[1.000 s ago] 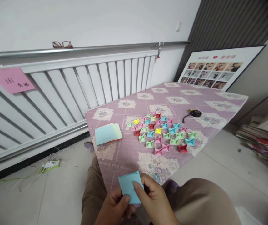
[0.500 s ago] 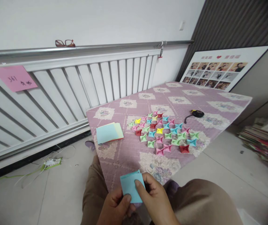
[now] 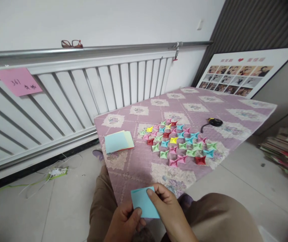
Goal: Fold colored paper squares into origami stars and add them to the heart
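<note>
A folded light-blue paper (image 3: 144, 204) is held between both hands near the table's front edge. My left hand (image 3: 127, 218) pinches its lower left part, thumb on top. My right hand (image 3: 165, 206) grips the right side, with the thumb pressed flat near the top edge and the fingers behind. Beyond the hands, several small folded paper shapes (image 3: 173, 140) in pink, green, blue, red and yellow stand in rows on the table. To their left lies a stack of paper sheets (image 3: 115, 142), light blue on top.
A purple floral cloth covers the table (image 3: 134, 168). A black tape measure (image 3: 214, 122) lies to the right. Behind stand a white radiator (image 3: 113, 84) and a pipe carrying eyeglasses (image 3: 72, 44). A power strip (image 3: 58, 172) with cables lies on the floor.
The paper looks wider than before, its right edge moved outward with my right thumb. My left hand keeps nearly the same grip. The whole view has shifted slightly.
</note>
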Demonstrator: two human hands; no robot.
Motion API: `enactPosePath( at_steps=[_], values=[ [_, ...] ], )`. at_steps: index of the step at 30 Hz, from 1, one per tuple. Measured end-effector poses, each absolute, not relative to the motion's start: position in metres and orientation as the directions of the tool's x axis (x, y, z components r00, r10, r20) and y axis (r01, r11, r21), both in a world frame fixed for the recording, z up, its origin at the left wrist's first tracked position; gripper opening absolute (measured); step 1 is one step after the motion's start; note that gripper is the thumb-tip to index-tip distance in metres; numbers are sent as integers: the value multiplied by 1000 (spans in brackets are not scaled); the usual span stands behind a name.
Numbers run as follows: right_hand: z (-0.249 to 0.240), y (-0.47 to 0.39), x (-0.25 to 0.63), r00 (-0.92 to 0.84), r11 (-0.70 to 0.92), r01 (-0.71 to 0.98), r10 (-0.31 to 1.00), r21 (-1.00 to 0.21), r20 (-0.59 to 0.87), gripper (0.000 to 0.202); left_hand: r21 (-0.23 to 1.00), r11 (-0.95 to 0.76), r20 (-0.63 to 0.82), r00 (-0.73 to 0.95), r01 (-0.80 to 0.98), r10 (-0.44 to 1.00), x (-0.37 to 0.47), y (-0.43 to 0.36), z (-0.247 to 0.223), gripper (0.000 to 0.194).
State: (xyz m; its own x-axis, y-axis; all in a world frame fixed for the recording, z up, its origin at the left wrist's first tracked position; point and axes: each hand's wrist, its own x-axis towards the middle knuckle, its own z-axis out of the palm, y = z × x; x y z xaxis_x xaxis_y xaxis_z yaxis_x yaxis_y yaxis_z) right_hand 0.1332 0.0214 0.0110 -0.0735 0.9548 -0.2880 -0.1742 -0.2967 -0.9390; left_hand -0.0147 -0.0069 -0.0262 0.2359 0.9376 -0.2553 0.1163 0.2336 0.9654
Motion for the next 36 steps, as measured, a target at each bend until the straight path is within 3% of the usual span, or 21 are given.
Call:
enactPosePath(
  at_steps=[11, 21, 28, 36],
  values=[
    [-3, 24, 134, 11, -317, -184, 946, -931, -324, 43, 947, 242, -287, 220, 210, 932, -10, -3, -15, 30],
    [-11, 31, 137, 2, -247, -72, 969, -966, -248, 44, 935, 213, -268, 172, 285, 948, -15, -2, -16, 32],
    [-13, 35, 139, -36, -225, -19, 974, -974, -224, 43, 948, 237, -288, 254, 213, 923, -16, -1, -13, 29],
    [3, 38, 139, -91, -219, 32, 971, -975, -221, 42, 968, 248, -249, 316, 43, 916, -18, 8, -12, 12]
  ],
)
